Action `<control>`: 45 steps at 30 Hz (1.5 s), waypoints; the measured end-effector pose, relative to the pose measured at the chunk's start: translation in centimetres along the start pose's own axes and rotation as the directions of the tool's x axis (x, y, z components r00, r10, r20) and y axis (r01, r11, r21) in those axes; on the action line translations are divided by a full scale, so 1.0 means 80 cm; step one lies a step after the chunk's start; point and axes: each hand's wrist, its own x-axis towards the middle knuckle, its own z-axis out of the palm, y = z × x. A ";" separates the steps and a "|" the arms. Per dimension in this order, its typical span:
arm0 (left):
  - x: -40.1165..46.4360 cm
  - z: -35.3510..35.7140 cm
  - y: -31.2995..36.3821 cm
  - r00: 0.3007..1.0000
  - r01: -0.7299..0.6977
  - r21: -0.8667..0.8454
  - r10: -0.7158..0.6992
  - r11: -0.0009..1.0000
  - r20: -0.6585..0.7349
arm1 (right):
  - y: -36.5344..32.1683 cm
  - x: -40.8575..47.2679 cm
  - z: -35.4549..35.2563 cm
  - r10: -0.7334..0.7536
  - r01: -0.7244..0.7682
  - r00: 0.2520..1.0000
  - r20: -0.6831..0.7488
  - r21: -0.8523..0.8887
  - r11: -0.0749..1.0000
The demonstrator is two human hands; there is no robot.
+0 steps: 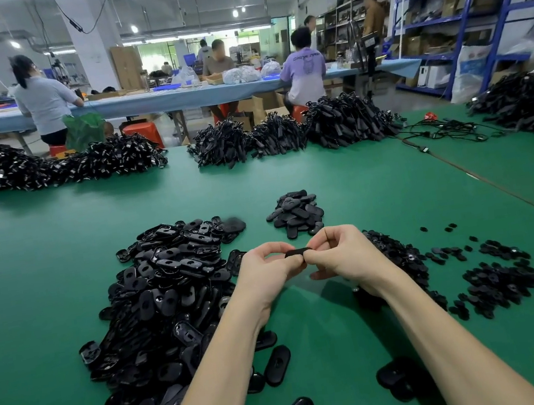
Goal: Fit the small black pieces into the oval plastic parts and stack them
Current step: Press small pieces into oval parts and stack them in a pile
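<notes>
You're on a factory assembly floor; long green worktable (55,234) heaped with black plastic parts (155,298); workers seated at a blue-covered bench (146,102); blue steel racking (459,17) holding cartons.

Green table (55,234), heaps of black oval parts (167,286), small black pieces (499,282), cable bundles (344,125) along far edge

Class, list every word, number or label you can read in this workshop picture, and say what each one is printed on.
"CHINA ..." on the back of the lilac shirt of a seated person at the far table; the second word is too blurred to read.
Cardboard boxes on the blue shelves: any print is too small to read.
Black oval parts on the green table: no lettering visible.
</notes>
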 end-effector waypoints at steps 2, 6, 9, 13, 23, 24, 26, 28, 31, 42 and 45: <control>0.000 0.001 -0.001 1.000 0.002 0.009 -0.002 1.000 -0.008 | 0.001 -0.001 0.000 -0.001 0.001 1.000 0.002 0.008 1.000; 0.000 -0.002 -0.002 0.999 0.006 -0.023 -0.005 1.000 0.034 | -0.001 -0.003 -0.006 0.000 -0.003 0.999 0.049 0.060 0.998; 0.001 -0.007 0.000 0.996 0.012 -0.095 -0.004 0.995 0.084 | -0.006 -0.004 -0.009 -0.018 0.013 0.997 0.070 0.077 0.997; 0.001 -0.009 0.003 0.996 0.013 -0.091 -0.005 0.996 0.089 | -0.008 -0.003 -0.006 -0.026 0.023 0.998 0.065 0.036 0.999; 0.005 -0.017 0.005 0.998 -0.035 -0.035 0.036 0.999 0.041 | -0.012 0.004 0.004 -0.057 0.061 0.995 0.077 -0.051 0.997; 0.006 -0.019 0.006 0.997 -0.061 -0.025 0.063 0.998 0.054 | -0.014 0.005 0.002 -0.054 0.058 0.993 0.105 -0.027 0.998; 0.007 -0.020 0.008 0.988 -0.142 0.112 0.135 0.983 0.070 | -0.016 0.009 -0.005 -0.040 0.035 0.988 0.152 0.032 0.999; 0.007 -0.019 0.005 0.974 -0.225 0.333 0.216 0.916 0.062 | -0.013 0.012 -0.012 -0.009 0.001 0.990 0.139 0.058 0.998; 0.007 -0.017 -0.002 0.942 -0.311 0.539 0.329 0.783 0.066 | -0.006 0.013 -0.018 0.041 -0.046 0.990 0.136 0.029 0.999; 0.059 0.010 0.008 0.912 -0.255 0.827 0.409 0.501 0.034 | -0.022 0.022 -0.055 -0.084 0.064 0.996 0.001 -0.651 0.757; 0.085 0.031 0.009 0.924 -0.227 0.866 0.379 0.446 0.047 | -0.018 0.021 -0.062 -0.074 0.053 0.997 -0.005 -0.655 0.754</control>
